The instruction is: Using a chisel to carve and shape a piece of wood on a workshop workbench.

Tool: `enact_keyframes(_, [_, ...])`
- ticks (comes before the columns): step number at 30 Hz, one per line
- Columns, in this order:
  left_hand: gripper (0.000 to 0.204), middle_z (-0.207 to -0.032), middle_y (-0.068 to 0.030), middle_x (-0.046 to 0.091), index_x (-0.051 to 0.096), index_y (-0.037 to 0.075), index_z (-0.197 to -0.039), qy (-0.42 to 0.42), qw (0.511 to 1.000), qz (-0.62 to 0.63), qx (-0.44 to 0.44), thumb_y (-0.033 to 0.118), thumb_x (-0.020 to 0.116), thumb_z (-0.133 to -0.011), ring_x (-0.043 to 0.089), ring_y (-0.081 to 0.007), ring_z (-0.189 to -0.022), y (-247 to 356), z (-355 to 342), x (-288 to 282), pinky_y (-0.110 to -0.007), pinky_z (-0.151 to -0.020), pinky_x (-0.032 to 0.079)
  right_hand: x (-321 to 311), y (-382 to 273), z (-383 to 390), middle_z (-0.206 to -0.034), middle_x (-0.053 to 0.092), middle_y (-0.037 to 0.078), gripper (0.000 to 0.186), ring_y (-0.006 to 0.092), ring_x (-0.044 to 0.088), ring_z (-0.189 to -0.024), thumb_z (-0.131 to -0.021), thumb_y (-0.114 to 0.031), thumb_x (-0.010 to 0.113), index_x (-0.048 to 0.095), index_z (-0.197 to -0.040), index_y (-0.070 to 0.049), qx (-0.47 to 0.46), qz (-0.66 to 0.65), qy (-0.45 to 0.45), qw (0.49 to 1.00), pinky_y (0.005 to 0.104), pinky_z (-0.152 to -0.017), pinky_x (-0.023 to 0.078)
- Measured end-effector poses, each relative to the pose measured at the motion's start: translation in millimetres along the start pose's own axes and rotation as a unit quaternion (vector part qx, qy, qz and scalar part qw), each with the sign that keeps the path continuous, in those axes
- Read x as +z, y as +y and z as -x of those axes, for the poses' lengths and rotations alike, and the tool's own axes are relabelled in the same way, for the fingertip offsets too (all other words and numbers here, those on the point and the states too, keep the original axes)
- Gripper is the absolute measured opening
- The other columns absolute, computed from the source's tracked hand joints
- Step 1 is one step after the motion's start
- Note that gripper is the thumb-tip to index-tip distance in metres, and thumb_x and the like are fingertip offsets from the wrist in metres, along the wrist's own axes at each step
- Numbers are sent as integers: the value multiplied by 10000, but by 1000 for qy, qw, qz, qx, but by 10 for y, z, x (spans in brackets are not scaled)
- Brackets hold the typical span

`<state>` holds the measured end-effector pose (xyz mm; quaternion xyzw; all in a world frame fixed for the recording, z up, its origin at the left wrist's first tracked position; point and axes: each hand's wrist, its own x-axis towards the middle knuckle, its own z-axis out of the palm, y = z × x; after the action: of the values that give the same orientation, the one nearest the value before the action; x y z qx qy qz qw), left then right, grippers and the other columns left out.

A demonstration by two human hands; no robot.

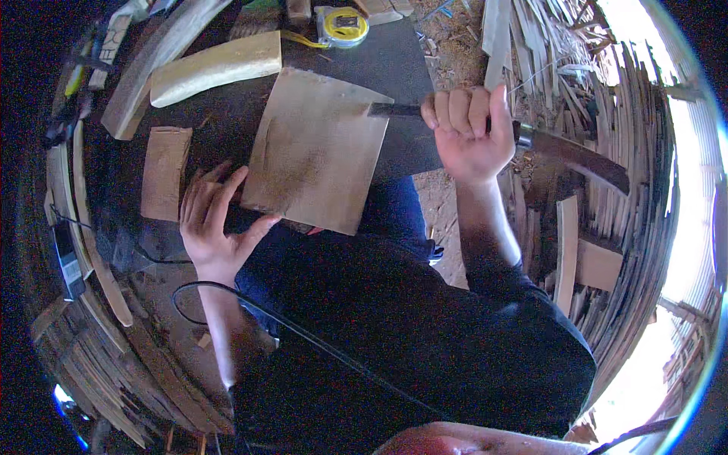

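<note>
A flat, nearly square wooden board (318, 152) lies tilted on the dark work surface, its near edge close to my lap. My left hand (214, 216) is beside its near left corner, fingers spread, with thumb and forefinger at the board's edges. My right hand (472, 133) is wrapped round a long tool (580, 161). The tool's narrow, dark flat end meets or hangs just over the board's right side; I cannot tell which. Beyond my fist show a silver collar and a brown, slightly curved length. A small wooden block (164, 171) sits left of my left hand.
Behind the board lie a pale curved wood piece (220, 70), a longer timber (155, 72) and a yellow tape measure (341, 27). Stacked wood strips (607, 136) fill the right. A black cable (303, 337) crosses my front. Shavings cover the floor (447, 205).
</note>
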<state>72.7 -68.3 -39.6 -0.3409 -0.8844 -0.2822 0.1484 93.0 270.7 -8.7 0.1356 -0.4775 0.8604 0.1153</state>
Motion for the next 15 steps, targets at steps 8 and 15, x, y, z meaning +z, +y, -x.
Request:
enact_keyframes(8, [853,-1351,-150,578,541,83,-1382,-83,996,20,-20,548,781,-708,550,-359,-1242,78,-185,-112,-526,-1090,371,-69,47,103,-550,277,-5,555,156,245,-549,-1080,-410,209,313,-600,-150,5,-24,-68,997,351,-622,292])
enact_keyframes(15, [1014,-1410,-186,535,440,32,-1453,-92,995,44,1,582,786,-673,506,-349,-1315,152,-185,-39,-578,-1145,276,152,344,-11,-538,251,-3,543,162,224,-534,-1081,-399,234,292,-605,-145,-15,-26,-89,996,365,-591,286])
